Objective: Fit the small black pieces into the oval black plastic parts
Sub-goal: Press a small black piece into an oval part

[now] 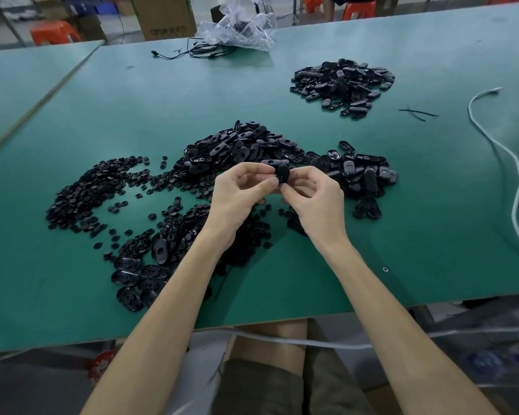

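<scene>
Closest in, the green table (402,241) ends at a straight near edge above the person's lap, where a white cord (297,342) runs just under that edge. Bare green surface lies open between the edge and the forearms, and more to the right of the right wrist.

Above the table's middle, the left hand (237,196) and the right hand (315,199) meet. Both have thumb and forefinger curled in, pinching one oval black part (283,174) held upright between them, clear of the surface. Whether a small piece sits under the fingertips is hard to tell; they cover that spot.

Small black pieces (87,193) spread in a loose heap left of the hands and under the left wrist. A few ovals (138,274) lie near the left forearm. Just beyond the hands is a mound of oval parts (246,148), with another cluster (363,172) just right of the right hand. A separate far pile (342,82) sits well apart, with bare green around it.

A white cable (516,175) snakes down the right side. At the far edge lie a crumpled clear bag (240,25) and thin black wires (198,52). Behind stand a cardboard box (165,16) and an orange stool (53,32).
</scene>
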